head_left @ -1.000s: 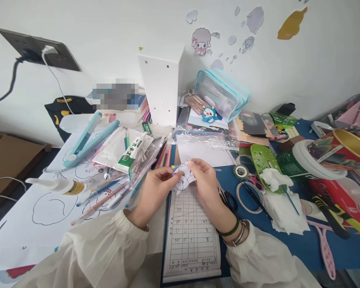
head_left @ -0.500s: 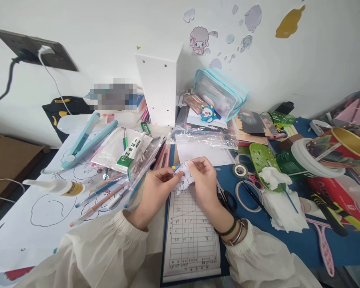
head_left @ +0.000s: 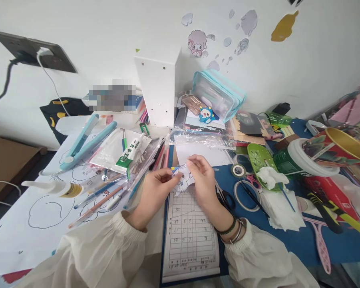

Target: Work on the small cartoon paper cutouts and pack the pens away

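Note:
Between my two hands is a paper cutout (head_left: pixel 183 185) with a drawn cartoon figure, white with a bit of blue and yellow at its upper left. My left hand (head_left: pixel 157 192) pinches its left edge between thumb and fingers. Its upper right edge is pinched by my right hand (head_left: pixel 203 180). The fingers cover part of the drawing. Below the cutout lies a form sheet (head_left: pixel 191 240) with a ruled table and handwritten numbers, on a dark blue board. Black-handled scissors (head_left: pixel 225 197) lie just right of my right wrist, partly hidden by it.
Pens and pencils (head_left: pixel 92 210), a glue bottle (head_left: pixel 56 188), a blue hair straightener (head_left: pixel 86 148) and a green-white tube (head_left: pixel 130 154) lie left. To the right are tape rolls (head_left: pixel 238 171), a green dish (head_left: pixel 253 154), tissues (head_left: pixel 283 212) and a pink-handled tool (head_left: pixel 322 248). A white box (head_left: pixel 157 92) stands behind.
The camera view has shifted slightly. Both hands keep their hold on the paper cutout, with hardly any change in position.

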Action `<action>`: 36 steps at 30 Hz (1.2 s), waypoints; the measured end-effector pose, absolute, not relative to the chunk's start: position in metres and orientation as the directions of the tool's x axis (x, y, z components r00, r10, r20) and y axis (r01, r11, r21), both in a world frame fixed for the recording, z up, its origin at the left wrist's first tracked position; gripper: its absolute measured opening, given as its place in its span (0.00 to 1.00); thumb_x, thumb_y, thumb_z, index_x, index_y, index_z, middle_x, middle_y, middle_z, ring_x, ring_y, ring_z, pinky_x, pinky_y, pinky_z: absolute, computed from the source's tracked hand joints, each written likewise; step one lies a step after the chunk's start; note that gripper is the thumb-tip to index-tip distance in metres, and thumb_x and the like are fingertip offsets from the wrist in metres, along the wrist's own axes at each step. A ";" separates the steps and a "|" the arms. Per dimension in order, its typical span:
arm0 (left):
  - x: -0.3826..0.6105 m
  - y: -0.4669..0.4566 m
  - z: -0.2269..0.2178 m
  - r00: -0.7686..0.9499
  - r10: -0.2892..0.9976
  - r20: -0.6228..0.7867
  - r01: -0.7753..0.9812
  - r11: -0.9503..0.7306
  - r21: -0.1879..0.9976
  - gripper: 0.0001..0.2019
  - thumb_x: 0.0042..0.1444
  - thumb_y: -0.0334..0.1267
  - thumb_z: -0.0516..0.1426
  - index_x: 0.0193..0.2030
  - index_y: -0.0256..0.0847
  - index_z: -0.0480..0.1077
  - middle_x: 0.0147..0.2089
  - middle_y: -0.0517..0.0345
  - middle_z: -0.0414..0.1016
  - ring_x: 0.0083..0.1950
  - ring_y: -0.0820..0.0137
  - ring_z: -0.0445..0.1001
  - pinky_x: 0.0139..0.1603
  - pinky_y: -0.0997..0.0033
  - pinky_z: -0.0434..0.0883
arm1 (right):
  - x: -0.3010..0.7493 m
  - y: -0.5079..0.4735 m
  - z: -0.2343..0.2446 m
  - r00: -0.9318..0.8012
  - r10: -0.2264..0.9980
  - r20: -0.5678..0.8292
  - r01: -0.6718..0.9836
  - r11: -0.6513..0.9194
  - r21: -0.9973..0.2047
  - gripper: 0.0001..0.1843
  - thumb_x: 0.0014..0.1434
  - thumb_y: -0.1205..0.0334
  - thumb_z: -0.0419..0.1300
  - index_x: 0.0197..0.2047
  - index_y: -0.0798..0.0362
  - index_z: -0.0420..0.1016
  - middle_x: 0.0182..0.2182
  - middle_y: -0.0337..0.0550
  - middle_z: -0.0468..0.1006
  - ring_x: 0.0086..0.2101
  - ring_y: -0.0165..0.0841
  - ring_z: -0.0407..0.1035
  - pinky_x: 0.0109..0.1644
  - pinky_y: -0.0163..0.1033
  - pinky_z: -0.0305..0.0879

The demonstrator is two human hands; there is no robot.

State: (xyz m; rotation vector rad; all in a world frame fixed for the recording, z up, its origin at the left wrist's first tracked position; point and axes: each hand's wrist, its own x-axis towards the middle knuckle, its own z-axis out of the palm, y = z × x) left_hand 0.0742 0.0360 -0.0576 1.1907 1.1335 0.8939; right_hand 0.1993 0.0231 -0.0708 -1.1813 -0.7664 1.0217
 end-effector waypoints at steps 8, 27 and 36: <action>0.073 0.036 -0.058 0.249 0.933 -0.259 0.013 0.264 0.964 0.13 0.44 0.43 0.64 0.19 0.37 0.71 0.20 0.62 0.68 0.23 0.75 0.63 0.24 0.74 0.59 | 0.209 0.021 -0.065 0.322 0.945 0.050 -0.062 0.074 -0.995 0.05 0.56 0.59 0.58 0.35 0.50 0.71 0.31 0.39 0.73 0.34 0.32 0.68 0.38 0.37 0.64; 0.062 0.043 -0.062 0.422 0.848 -0.321 0.195 0.260 0.946 0.10 0.45 0.42 0.61 0.23 0.36 0.71 0.21 0.61 0.67 0.24 0.74 0.63 0.24 0.74 0.58 | 0.250 0.018 -0.052 -0.304 0.831 0.467 0.704 0.526 -0.478 0.11 0.53 0.75 0.54 0.35 0.50 0.69 0.40 0.46 0.70 0.41 0.37 0.64 0.44 0.45 0.64; 0.063 0.045 -0.057 0.472 0.804 -0.362 0.241 0.278 0.930 0.09 0.44 0.39 0.60 0.22 0.36 0.69 0.20 0.65 0.60 0.23 0.77 0.55 0.24 0.74 0.52 | 0.251 0.017 -0.052 -0.350 0.858 0.377 0.678 0.510 -0.529 0.12 0.47 0.76 0.54 0.33 0.51 0.62 0.41 0.46 0.69 0.40 0.37 0.64 0.45 0.43 0.62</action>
